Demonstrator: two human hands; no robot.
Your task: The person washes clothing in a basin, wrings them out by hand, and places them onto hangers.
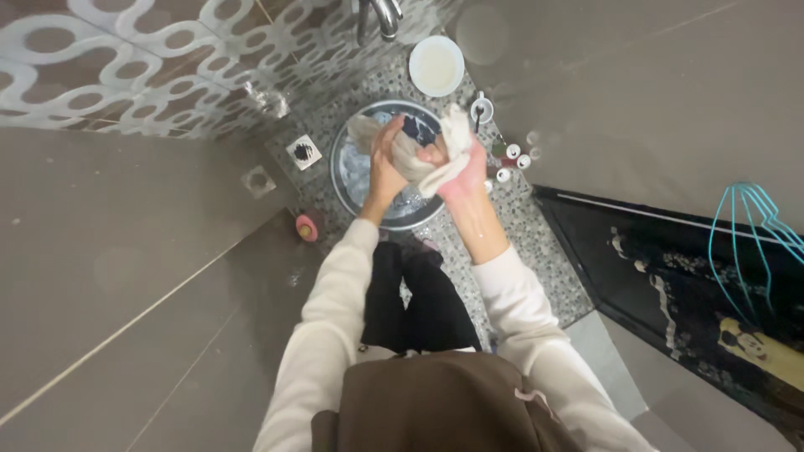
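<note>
Head view, one entry.

Item in hand: pale wet cloth (423,159), twisted between both hands directly over a round metal basin (347,172) at centre. Left hand (387,159) clenched around the cloth's 9 o'clock end; right hand (462,172) clenched around its 3 o'clock end, a loose tail standing up above the fist.

Progress, as judged: cloth is soaked and being wrung above the water; a dark garment (416,127) lies in the basin, apparently not yet lifted out.

Surroundings: white bowl (435,65) at 12 o'clock; tap (381,17) beyond it. Small ladle (481,109) and small bottles (512,159) at 3 o'clock, just beside the right hand. Floor drain (303,151) at 9 o'clock; pink object (306,227) at 7 o'clock. Teal hangers (754,226) far right.

Obstructions: bottles crowd the right hand's side; otherwise nothing blocks the basin.
</note>
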